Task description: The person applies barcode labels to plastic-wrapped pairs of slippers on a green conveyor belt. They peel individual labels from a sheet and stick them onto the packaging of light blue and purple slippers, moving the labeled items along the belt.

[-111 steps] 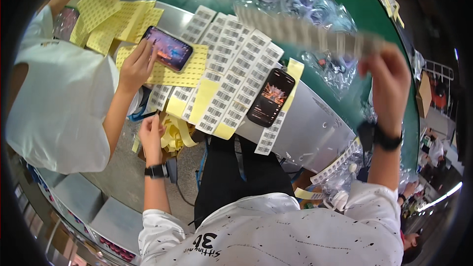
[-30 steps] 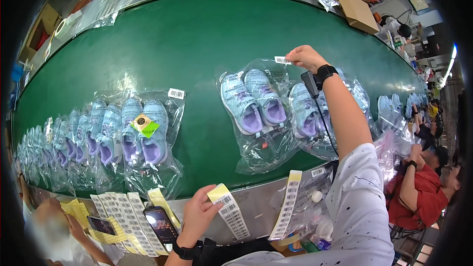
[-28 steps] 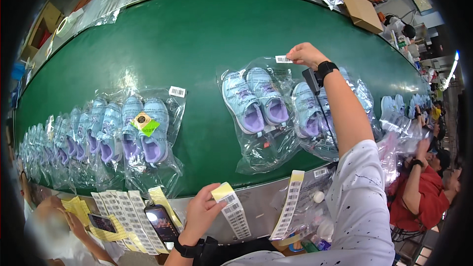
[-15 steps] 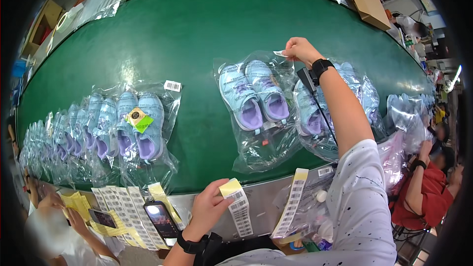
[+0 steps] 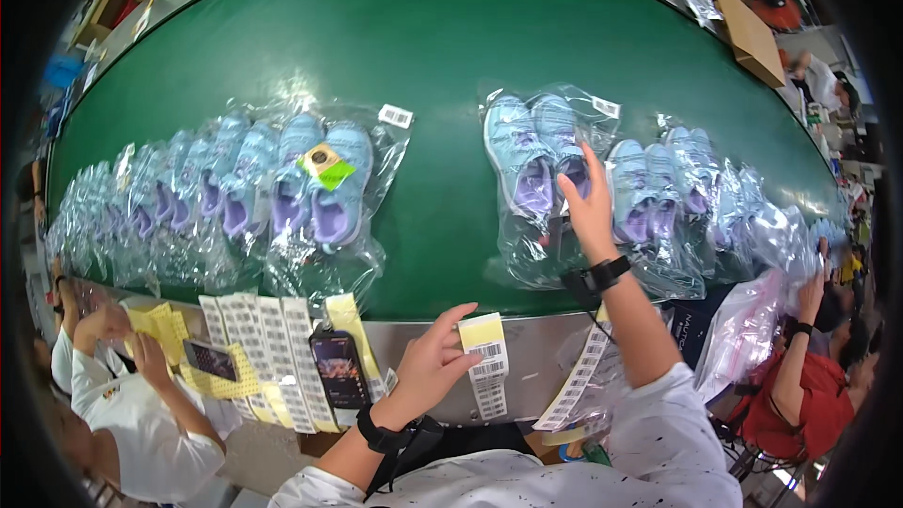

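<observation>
A pair of light blue shoes [image 5: 515, 146] with purple linings lies in a clear plastic bag on the green table. A small white barcode label [image 5: 605, 107] sits at the bag's upper right corner. Over the right side of this bag is my right hand [image 5: 591, 212], fingers apart, holding nothing; whether it touches the plastic I cannot tell. At the near metal edge my left hand [image 5: 431, 357] has its fingers apart, their tips against a strip of barcode labels [image 5: 487, 381] with a yellow top. Neither hand grips anything.
Rows of bagged blue shoes [image 5: 226, 169] line the left, one bearing a green-and-yellow tag [image 5: 326, 166]; more bagged shoes [image 5: 644, 188] stand right. A phone [image 5: 339, 367] and label sheets [image 5: 273, 339] lie along the near edge. Co-workers sit at both sides.
My right hand has let go of the label, now on the bag's corner, and come down nearer. My left hand's fingers have spread beside the label strip. The whole view has shifted.
</observation>
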`<action>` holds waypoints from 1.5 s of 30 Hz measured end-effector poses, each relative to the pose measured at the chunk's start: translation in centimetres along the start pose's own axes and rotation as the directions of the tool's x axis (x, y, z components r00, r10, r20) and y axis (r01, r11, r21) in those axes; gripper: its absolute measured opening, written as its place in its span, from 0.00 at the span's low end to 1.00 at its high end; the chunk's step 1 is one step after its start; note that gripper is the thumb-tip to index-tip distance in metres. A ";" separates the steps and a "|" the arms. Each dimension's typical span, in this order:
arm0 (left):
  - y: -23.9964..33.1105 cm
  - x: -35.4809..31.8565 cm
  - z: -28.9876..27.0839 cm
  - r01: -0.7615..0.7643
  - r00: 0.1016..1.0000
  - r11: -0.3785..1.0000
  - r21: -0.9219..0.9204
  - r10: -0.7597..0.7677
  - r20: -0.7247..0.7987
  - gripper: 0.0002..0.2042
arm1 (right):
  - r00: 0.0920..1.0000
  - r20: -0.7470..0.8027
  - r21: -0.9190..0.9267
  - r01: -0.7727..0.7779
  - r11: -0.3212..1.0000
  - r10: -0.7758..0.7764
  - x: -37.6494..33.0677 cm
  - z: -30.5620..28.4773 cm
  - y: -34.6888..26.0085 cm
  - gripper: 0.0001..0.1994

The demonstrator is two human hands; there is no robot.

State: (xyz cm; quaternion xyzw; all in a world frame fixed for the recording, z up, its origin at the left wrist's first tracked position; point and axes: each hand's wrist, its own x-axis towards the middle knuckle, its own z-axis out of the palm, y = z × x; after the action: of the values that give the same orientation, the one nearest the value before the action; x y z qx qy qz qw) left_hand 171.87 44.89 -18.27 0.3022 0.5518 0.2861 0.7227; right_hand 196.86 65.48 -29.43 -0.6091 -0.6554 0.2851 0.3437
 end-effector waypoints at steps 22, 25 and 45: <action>-1.2 -0.8 1.1 -0.084 0.995 0.988 -0.130 0.077 -0.057 0.18 | 0.922 -0.003 0.199 -0.378 0.904 0.387 -2.0 -7.5 6.7 0.30; -0.6 -0.3 0.9 -0.082 0.993 0.996 -0.018 0.080 -0.083 0.17 | 0.953 0.103 0.196 -0.299 0.934 0.284 -2.3 -0.9 -1.0 0.30; -0.1 -0.8 -0.3 -0.120 0.957 0.990 0.068 0.134 -0.256 0.13 | 0.886 0.442 0.207 0.053 0.977 -0.142 -13.4 -0.8 -15.4 0.07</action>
State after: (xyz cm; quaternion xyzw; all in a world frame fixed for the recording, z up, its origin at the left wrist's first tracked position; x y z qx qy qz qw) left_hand 171.42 44.28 -17.88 0.3155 0.6287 0.3547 0.6160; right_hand 188.51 50.70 -18.16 -0.4565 -0.7172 0.4627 0.2514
